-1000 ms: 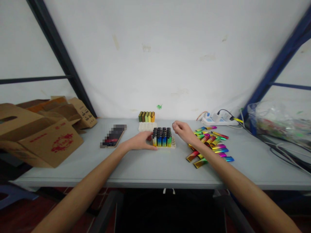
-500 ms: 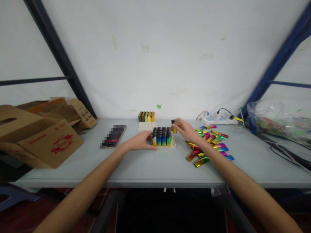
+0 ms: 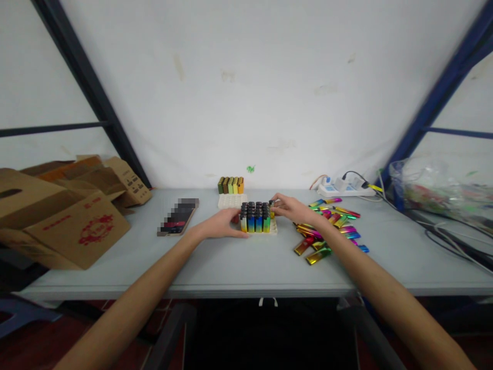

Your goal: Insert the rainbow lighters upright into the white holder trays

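Note:
Several upright lighters [image 3: 255, 221] with black tops and blue, green and yellow bodies stand in rows in a white tray [image 3: 273, 229]. My left hand [image 3: 221, 224] is closed around the left end of this tray, thumb at the front and the other fingers partly hidden behind the lighters. At the tray's right side, my right hand [image 3: 291, 209] pinches one yellow lighter [image 3: 271, 212] upright, close against the rows; its lower end is hidden. Loose shiny coloured lighter shells [image 3: 319, 254] lie in a pile under and beside my right forearm.
Behind the tray are another white tray [image 3: 232, 201] and a block of green and yellow lighter bodies [image 3: 231, 185]. A phone [image 3: 181, 216] lies left, beside cardboard boxes [image 3: 77, 226]. At the right are a power strip [image 3: 342, 191], cables and a plastic bag [image 3: 423, 180].
My right hand has lowered the yellow lighter and brought it left, down against the right side of the rows. My left hand keeps its place at the tray.

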Demonstrator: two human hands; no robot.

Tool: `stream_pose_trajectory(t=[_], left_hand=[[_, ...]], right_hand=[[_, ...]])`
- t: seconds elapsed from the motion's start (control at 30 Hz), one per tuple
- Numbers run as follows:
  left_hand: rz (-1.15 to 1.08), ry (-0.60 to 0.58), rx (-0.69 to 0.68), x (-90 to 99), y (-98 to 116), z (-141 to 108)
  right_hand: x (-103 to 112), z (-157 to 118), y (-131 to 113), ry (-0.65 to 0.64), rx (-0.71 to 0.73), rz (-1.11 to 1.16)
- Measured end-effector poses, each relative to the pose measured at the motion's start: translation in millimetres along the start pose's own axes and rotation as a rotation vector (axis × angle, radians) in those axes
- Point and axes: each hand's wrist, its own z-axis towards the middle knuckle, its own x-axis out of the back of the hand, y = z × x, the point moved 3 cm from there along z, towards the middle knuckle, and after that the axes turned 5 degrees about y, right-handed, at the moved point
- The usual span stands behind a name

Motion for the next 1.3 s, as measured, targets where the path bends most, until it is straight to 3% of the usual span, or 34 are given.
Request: stream_pose_trajectory(t=[0.23,0.4,0.57,0.83,0.93,1.1,1.3], left_hand=[[0.008,-0.014,0.023,-0.1,-1,0],[0.000,-0.008,0.031,0.3,-2,0],[0.040,-0.022,0.044,0.1,-2,-1],[0.051,-0.011,0.040,1.9,2,-1],[0.051,-0.019,0.046,1.9,4,-1],[0.032,-0.004,0.045,1.6,0,-1],[0.007,-0.011,0.041,0.4,-3,-1]], right_hand=[[1,0,-4,-0.022,0.024,-0.191],[9,-2,7,-0.096,0.005,-0.346],[41,-5,25,0.032,-0.160,-0.741],[89,-22,51,0.064,-0.252,-0.839],[86,-21,62,0.056,-0.226,-0.825],[58,-9,70,-0.066,-0.102,-0.702],[43,-2,63,-0.065,-0.050,-0.668]])
